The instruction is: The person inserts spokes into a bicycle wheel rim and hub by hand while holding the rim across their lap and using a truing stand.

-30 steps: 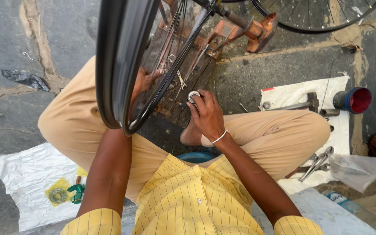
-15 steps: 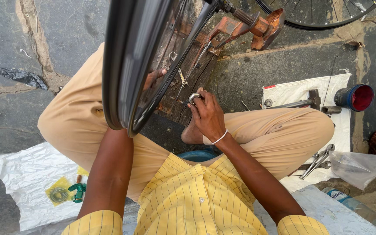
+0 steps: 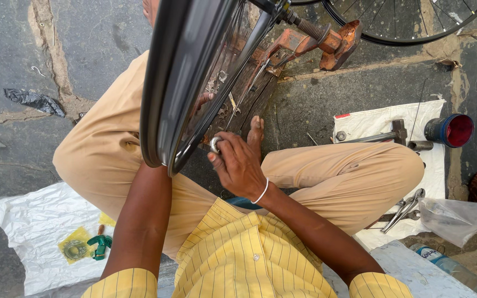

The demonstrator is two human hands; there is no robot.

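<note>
While right hand [image 3: 241,163] pinches small metal tool [image 3: 215,144] at wheel rim [image 3: 167,99], left grip hidden, cannot tell

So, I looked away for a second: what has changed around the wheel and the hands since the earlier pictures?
The right hand with its small round metal tool slid down along the wheel rim, toward the lap. The view shifted a little too. The left hand stayed behind the spokes, and the hammer, blue can and pliers lie where they were.
</note>
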